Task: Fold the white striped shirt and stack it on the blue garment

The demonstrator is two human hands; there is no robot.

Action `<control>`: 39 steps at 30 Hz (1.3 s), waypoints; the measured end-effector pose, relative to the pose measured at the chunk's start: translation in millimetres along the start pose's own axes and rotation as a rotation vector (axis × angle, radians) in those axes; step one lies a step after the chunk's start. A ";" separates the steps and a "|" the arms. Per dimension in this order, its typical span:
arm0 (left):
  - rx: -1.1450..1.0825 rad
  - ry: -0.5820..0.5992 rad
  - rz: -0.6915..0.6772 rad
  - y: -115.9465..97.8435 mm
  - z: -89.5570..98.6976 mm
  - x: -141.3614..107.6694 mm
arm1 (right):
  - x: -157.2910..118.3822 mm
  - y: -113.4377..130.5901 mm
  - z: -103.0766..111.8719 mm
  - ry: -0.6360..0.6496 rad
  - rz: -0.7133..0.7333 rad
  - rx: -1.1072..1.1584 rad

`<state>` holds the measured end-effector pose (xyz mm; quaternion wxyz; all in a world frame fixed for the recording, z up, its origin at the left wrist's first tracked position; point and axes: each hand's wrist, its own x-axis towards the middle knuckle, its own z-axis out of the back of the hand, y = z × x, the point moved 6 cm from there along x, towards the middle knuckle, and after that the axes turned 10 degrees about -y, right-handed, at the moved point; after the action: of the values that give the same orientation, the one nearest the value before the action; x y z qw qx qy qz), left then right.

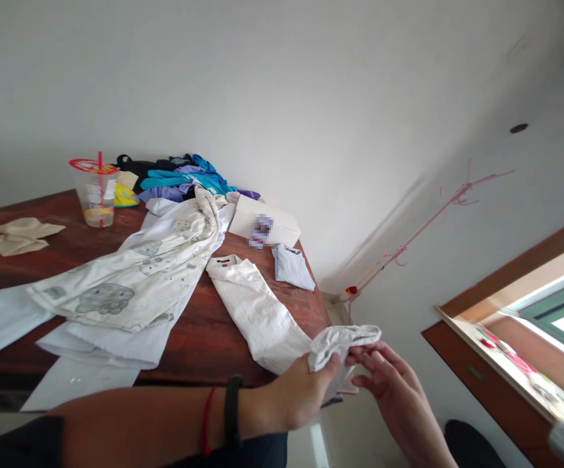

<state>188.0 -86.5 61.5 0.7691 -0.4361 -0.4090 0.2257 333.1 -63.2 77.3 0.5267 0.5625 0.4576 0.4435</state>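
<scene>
My left hand (301, 393) grips the bunched lower end of a white ribbed garment (257, 309) that lies lengthwise on the dark wooden table (204, 335) and hangs past its near right corner. My right hand (389, 377) is beside it, fingers spread, fingertips touching the bunched cloth (343, 339) from the right. A black band and a red string sit on my left wrist.
A large pale printed cloth (130, 276) over white fabric spreads across the table. A small folded grey piece (292, 266), a white box (262, 221), a pile of blue and black clothes (179, 175), a plastic cup with straw (97, 192) and a beige cloth (21, 235) lie there. A window sill (501, 357) is at right.
</scene>
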 end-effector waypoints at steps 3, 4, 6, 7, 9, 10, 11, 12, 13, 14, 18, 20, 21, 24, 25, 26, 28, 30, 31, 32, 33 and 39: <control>-0.736 -0.175 0.475 27.2 2.2 -10.4 | 19.8 -11.0 28.3 -0.179 0.256 -0.199; -0.905 -0.170 0.592 32.9 -1.8 -15.7 | 24.7 -17.9 31.2 -0.166 0.272 -0.237; -1.131 -0.146 0.731 40.3 -5.9 -24.6 | 30.2 -35.3 27.2 -0.024 0.195 -0.272; -1.206 -0.138 0.754 42.9 -5.0 -28.0 | 30.0 -44.8 21.6 0.082 0.116 -0.274; -1.346 -0.151 0.757 48.1 2.1 -34.0 | 26.2 -61.1 9.6 0.251 -0.048 -0.275; -1.419 -0.162 0.753 50.7 7.1 -37.2 | 24.8 -67.4 4.6 0.291 -0.111 -0.281; -1.490 -0.182 0.751 53.5 12.7 -40.7 | 24.5 -73.0 -0.5 0.313 -0.155 -0.298; -1.550 -0.219 0.750 57.0 19.1 -44.6 | 25.5 -78.1 -6.1 0.329 -0.177 -0.325; -1.586 -0.277 0.752 61.5 25.8 -49.0 | 27.7 -82.9 -12.2 0.341 -0.174 -0.359; -1.593 -0.354 0.760 67.0 32.3 -54.0 | 31.0 -87.5 -18.7 0.351 -0.149 -0.398; -1.405 -0.611 0.839 89.8 46.8 -75.7 | 45.9 -105.6 -40.2 0.338 0.060 -0.576; -1.295 -0.652 0.902 98.6 46.0 -84.2 | 49.5 -115.2 -44.0 0.324 0.127 -0.645; -1.263 -0.660 0.925 101.7 44.9 -86.9 | 49.9 -119.6 -44.0 0.324 0.143 -0.667; -1.275 -0.641 0.927 104.4 42.7 -88.4 | 47.8 -126.7 -37.5 0.310 0.175 -0.709; -1.291 -0.629 0.918 103.8 42.6 -87.8 | 46.2 -126.9 -34.5 0.303 0.189 -0.717; -1.300 -0.620 0.911 103.2 42.8 -87.3 | 44.2 -126.6 -31.7 0.298 0.201 -0.721; -1.287 -0.620 0.902 103.0 44.7 -87.5 | 39.4 -125.7 -27.9 0.304 0.210 -0.707; -1.202 -0.640 0.888 105.6 49.9 -89.6 | 34.9 -125.5 -26.7 0.326 0.195 -0.674; -1.112 -0.658 0.873 108.0 54.8 -91.4 | 33.4 -125.5 -26.5 0.329 0.186 -0.659; -0.976 -0.680 0.843 110.5 62.2 -93.6 | 32.5 -125.4 -26.2 0.325 0.180 -0.647; -0.798 -0.702 0.790 112.3 71.6 -95.5 | 32.1 -125.2 -26.0 0.315 0.176 -0.638; 0.380 -0.554 0.264 95.3 96.2 -99.4 | 31.0 -121.3 -27.4 0.259 0.215 -0.673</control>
<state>53.5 -60.4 -35.6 0.6606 -0.2565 -0.4929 0.5048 306.2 -24.4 -41.8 0.5705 0.3420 0.2874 0.6892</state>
